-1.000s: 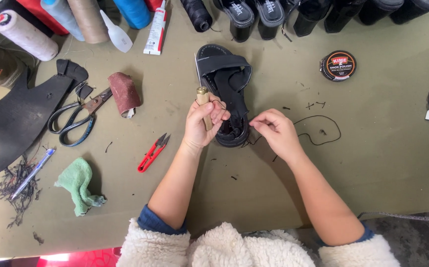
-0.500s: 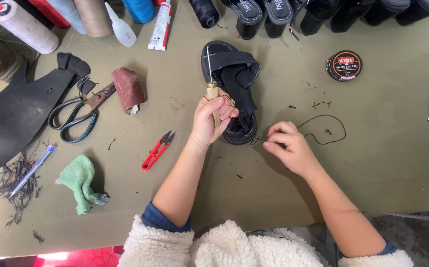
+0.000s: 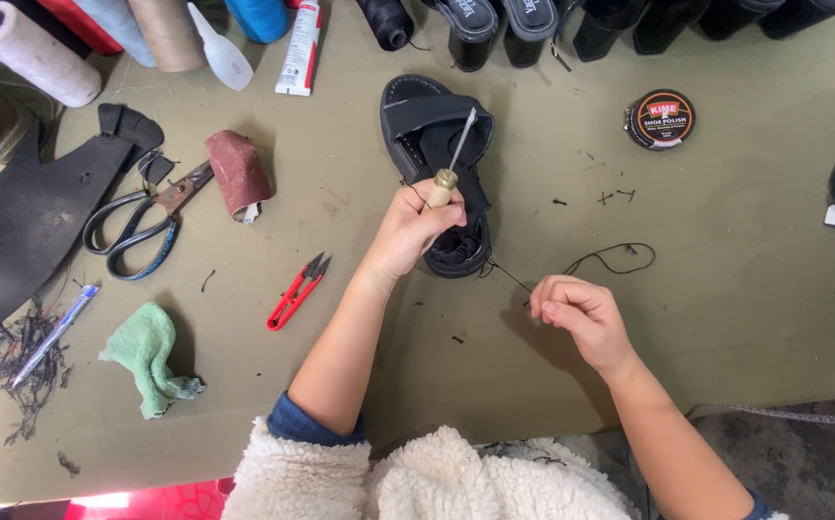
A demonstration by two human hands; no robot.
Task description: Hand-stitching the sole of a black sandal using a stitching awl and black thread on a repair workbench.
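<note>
Plainly, my left hand (image 3: 408, 226) clamps the wooden-handled awl (image 3: 448, 169) over the soft black sandal (image 3: 441, 183), while my right hand (image 3: 576, 313) pinches limp black thread (image 3: 610, 255).

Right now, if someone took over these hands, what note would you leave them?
Left hand: shut on the wooden-handled awl, metal tip up, resting on the black sandal.
Right hand: pinching the black thread, drawn taut from the sandal's near end; the slack loops on the table.
Done: thread is anchored at the sandal's edge.
Left: stitching looks unfinished; red snips lie beside the left forearm.
</note>
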